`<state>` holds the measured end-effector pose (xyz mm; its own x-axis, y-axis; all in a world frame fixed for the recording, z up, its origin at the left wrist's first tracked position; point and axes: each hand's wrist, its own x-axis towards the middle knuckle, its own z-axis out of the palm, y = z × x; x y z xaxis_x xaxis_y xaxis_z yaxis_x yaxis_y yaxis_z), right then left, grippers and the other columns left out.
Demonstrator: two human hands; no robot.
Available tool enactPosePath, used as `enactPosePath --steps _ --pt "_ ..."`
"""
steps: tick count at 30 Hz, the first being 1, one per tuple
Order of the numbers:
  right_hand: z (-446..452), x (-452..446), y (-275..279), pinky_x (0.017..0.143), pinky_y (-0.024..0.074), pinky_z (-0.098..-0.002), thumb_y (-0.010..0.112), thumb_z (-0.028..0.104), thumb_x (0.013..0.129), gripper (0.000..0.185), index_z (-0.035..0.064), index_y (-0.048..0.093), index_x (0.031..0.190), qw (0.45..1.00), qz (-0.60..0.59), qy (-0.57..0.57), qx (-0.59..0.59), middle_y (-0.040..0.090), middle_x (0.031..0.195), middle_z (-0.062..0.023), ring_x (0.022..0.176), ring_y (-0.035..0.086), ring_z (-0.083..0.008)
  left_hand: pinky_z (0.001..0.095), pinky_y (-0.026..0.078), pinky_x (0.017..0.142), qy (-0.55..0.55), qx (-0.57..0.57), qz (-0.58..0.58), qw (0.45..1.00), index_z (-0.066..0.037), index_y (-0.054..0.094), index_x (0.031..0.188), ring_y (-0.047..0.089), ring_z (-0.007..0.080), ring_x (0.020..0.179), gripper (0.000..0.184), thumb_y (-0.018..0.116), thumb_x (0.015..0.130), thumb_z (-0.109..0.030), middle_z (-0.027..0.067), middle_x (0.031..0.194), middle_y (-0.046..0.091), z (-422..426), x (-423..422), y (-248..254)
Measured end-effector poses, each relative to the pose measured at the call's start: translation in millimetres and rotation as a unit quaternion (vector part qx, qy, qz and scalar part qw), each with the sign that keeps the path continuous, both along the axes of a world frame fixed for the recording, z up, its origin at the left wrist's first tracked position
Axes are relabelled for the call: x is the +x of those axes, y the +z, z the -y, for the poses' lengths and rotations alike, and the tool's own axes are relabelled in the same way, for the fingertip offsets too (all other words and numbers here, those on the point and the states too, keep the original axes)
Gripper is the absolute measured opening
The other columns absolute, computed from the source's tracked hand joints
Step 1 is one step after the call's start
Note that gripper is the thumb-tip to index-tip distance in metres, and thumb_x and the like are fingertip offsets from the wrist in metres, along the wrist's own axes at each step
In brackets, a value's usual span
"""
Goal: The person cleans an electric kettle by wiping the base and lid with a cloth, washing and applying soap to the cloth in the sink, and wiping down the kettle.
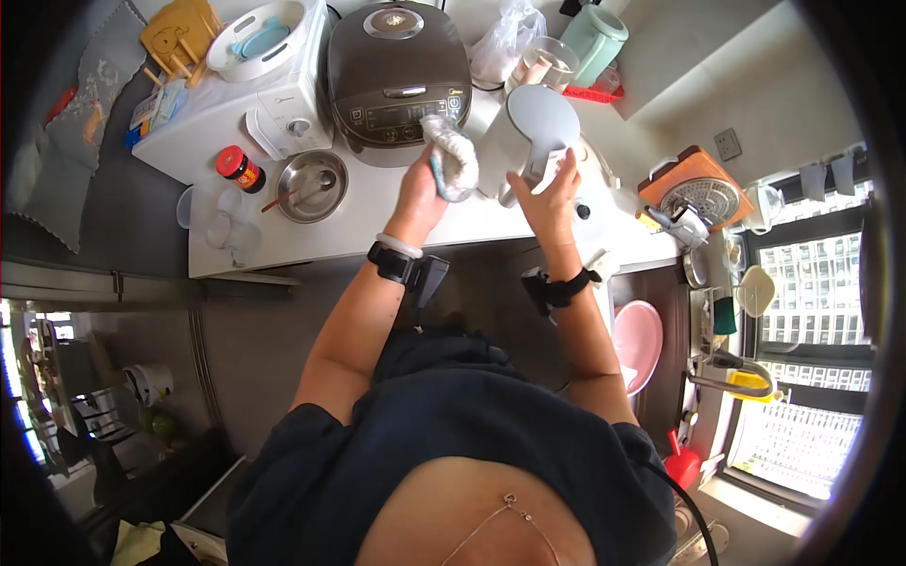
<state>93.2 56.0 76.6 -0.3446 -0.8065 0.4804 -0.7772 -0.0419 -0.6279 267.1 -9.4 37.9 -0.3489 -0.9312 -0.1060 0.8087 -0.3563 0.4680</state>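
Observation:
My left hand [422, 195] grips a bunched whitish cloth [455, 160] with a bluish edge, held up in front of the rice cooker [396, 71]. My right hand [549, 200] is beside the handle of a white kettle [510, 132] with a grey lid. Its thumb and fingers are spread apart around the handle's end; whether they touch it I cannot tell. The kettle stands upright on the white counter [377, 236].
Left on the counter are a metal bowl [312, 187] with a spoon, a red-lidded jar [240, 170], clear cups [225, 226] and a white microwave [255, 123]. Behind the kettle are a glass jug [545, 64] and a green pitcher [593, 45]. A pink basin [638, 344] sits lower right.

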Motion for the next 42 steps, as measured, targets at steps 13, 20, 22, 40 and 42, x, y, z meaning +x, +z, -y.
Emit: enactPosePath --steps 13,20,22,40,42 --pt "6.2 -26.7 -35.3 0.055 0.0475 -0.0288 0.062 0.008 0.076 0.085 -0.0107 0.010 0.141 0.985 0.144 0.091 0.036 0.063 0.077 -0.0134 0.062 0.059 -0.0167 0.0664 0.019 0.102 0.216 -0.462 0.547 0.664 -0.005 0.019 0.145 0.018 0.0472 0.135 0.073 0.055 0.085 -0.023 0.0262 0.149 0.017 31.2 -95.2 -2.9" --pt "4.5 -35.4 -27.6 0.055 0.0486 -0.0256 0.061 0.002 0.076 0.080 -0.0101 0.015 0.140 0.976 0.186 0.101 0.051 0.063 0.081 -0.0137 0.065 0.060 -0.0140 0.0644 0.016 0.104 0.264 -0.519 0.571 0.579 -0.009 0.016 0.147 0.020 0.0442 0.136 0.074 0.053 0.086 -0.029 0.0245 0.149 0.017 40.0 -101.8 -12.9" --pt "4.3 -33.2 -19.7 0.056 0.0492 -0.0257 0.061 0.002 0.076 0.080 -0.0099 0.015 0.140 0.978 0.176 0.097 0.063 0.063 0.083 -0.0142 0.068 0.061 -0.0147 0.0574 0.020 0.107 0.271 -0.514 0.528 0.619 -0.009 0.021 0.146 0.025 0.0443 0.134 0.070 0.049 0.089 -0.037 0.0244 0.147 0.022 41.2 -105.9 -25.8" --pt "7.3 -53.3 -17.7 0.057 0.0466 -0.0234 0.060 0.001 0.075 0.073 -0.0088 0.024 0.139 0.978 0.155 0.085 0.109 0.059 0.076 -0.0050 0.066 0.056 -0.0097 0.0346 0.025 0.110 0.077 -0.138 0.399 0.903 0.006 0.046 0.127 0.035 0.0315 0.132 0.041 0.037 0.096 -0.019 0.0245 0.134 0.044 62.1 -122.3 -151.1" --pt "7.2 -64.1 -24.1 0.058 0.0466 -0.0228 0.060 0.002 0.075 0.072 -0.0072 0.028 0.139 0.979 0.152 0.085 0.108 0.059 0.074 -0.0039 0.062 0.055 -0.0082 0.0333 0.026 0.109 0.079 -0.128 0.478 0.865 0.006 0.046 0.128 0.036 0.0279 0.132 0.042 0.038 0.096 -0.020 0.0220 0.137 0.043 69.3 -131.6 -141.6"
